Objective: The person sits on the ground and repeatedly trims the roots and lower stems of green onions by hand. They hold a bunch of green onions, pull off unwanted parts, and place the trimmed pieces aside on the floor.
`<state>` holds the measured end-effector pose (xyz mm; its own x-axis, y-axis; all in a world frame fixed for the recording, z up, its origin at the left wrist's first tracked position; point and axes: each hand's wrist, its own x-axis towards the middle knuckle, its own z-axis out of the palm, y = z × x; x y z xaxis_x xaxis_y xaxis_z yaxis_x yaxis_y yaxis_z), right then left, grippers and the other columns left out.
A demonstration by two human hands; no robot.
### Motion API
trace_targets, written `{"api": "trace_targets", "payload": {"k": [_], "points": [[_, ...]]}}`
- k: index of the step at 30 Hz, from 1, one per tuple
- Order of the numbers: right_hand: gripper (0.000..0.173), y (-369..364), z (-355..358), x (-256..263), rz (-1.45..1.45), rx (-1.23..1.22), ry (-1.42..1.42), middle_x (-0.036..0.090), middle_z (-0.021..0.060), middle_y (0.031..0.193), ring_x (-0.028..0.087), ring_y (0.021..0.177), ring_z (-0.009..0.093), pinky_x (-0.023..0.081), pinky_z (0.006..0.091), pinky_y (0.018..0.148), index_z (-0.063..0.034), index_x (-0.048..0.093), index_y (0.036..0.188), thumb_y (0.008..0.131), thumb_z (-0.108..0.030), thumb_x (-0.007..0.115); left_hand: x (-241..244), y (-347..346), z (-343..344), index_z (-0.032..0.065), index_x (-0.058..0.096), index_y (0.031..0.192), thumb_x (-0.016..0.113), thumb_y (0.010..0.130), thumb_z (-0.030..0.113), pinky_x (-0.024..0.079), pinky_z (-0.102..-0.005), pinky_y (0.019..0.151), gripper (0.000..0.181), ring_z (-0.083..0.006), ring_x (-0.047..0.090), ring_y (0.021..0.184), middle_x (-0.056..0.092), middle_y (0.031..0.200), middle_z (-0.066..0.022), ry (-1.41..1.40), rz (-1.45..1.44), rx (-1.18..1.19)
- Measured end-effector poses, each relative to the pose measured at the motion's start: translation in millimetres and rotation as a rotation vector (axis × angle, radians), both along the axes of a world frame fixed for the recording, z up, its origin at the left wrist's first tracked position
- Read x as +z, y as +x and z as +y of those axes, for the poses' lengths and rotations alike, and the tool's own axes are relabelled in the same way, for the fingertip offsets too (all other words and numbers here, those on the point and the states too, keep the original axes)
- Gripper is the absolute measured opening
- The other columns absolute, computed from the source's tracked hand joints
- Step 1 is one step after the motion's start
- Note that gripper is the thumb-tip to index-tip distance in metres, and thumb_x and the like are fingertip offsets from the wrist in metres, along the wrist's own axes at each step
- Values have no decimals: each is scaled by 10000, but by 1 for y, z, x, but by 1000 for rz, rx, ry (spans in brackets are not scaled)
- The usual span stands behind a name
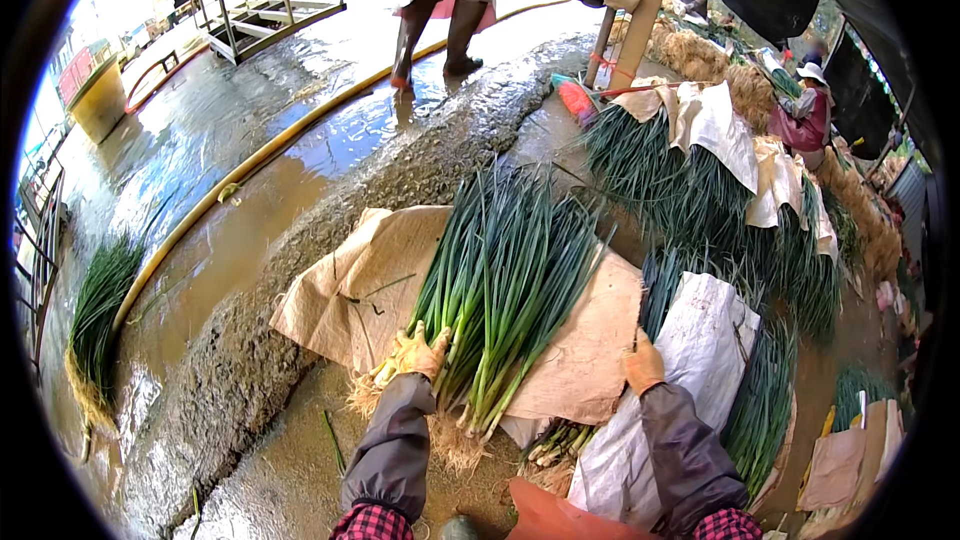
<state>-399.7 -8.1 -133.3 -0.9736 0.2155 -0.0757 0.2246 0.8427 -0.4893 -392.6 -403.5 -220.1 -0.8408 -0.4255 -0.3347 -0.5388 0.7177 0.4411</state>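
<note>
A large bunch of green onions (506, 270) lies on a brown woven sheet (360, 270), its leaves pointing away from me and its roots towards me. My left hand (420, 354), in a yellowish glove, grips the pale stems at the bunch's left side. With my gloved right hand (641, 364) I hold the right edge of the same sheet. Just right of that hand, a white woven sack (709, 337) is wrapped over more green onions (761, 397). Beneath the brown sheet, pale stems of further onions (559, 444) show.
A yellow hose (247, 169) crosses wet ground beside a rough concrete ridge (232, 315). Another onion bunch (109, 307) lies far left. A person in boots (450, 7) stands ahead. Covered onion piles (697, 180) and a seated person in a white hat (806, 109) are at right.
</note>
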Motion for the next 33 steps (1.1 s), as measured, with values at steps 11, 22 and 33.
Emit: {"api": "trace_targets", "payload": {"k": [11,22,33], "points": [[429,72,48,18,58,-6,-295,647,212,1051,628,960,360,491,383,836,-31,569,1205,783,-108,550,-6,34,75,252,345,1455,378,852,703,199,-614,1071,753,-381,256,1371,228,1510,-183,-59,-90,-172],[587,120,64,56,177,-106,-562,614,139,1082,625,858,171,513,281,747,-51,321,1434,911,-100,582,50,75,142,233,247,1486,450,922,491,56,-586,1122,652,-311,103,1443,95,1563,-146,-182,398,-289],[534,469,228,112,78,-577,-386,533,131,1261,612,907,177,492,316,836,-74,305,1452,960,-105,510,-4,110,164,363,260,1467,300,961,511,-11,-665,1088,528,-212,2,1459,114,1575,27,-414,0,-921]]}}
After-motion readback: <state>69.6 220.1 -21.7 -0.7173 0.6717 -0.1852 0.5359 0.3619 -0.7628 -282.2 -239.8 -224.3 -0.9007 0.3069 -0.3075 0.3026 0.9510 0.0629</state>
